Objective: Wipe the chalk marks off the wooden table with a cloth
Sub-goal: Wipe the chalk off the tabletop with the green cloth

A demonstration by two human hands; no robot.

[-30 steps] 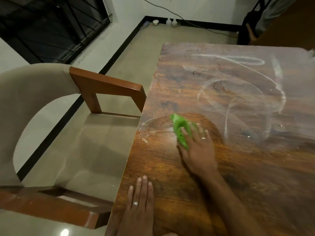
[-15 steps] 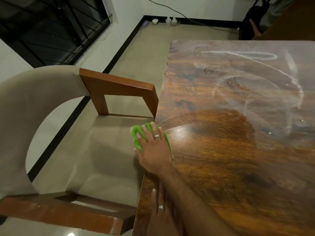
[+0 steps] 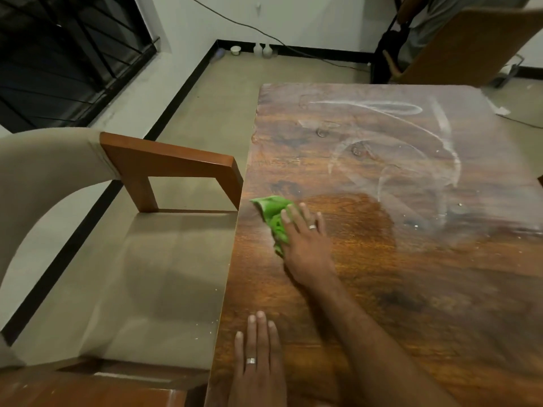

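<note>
The room is dimly lit in a warm indoor light, and the window point(image 3: 67, 54) is black. A soft sheen lies across the far half of the tabletop point(image 3: 440, 289), washing out the wood grain there, while the near half reads darker and richer. The chair seat point(image 3: 164, 274) carries a faint dull shadow. Straight lines bow toward the picture's borders (a wide-angle lens), and the far right of the tabletop is smeared. Detail is soft and somewhat grainy throughout.
</note>
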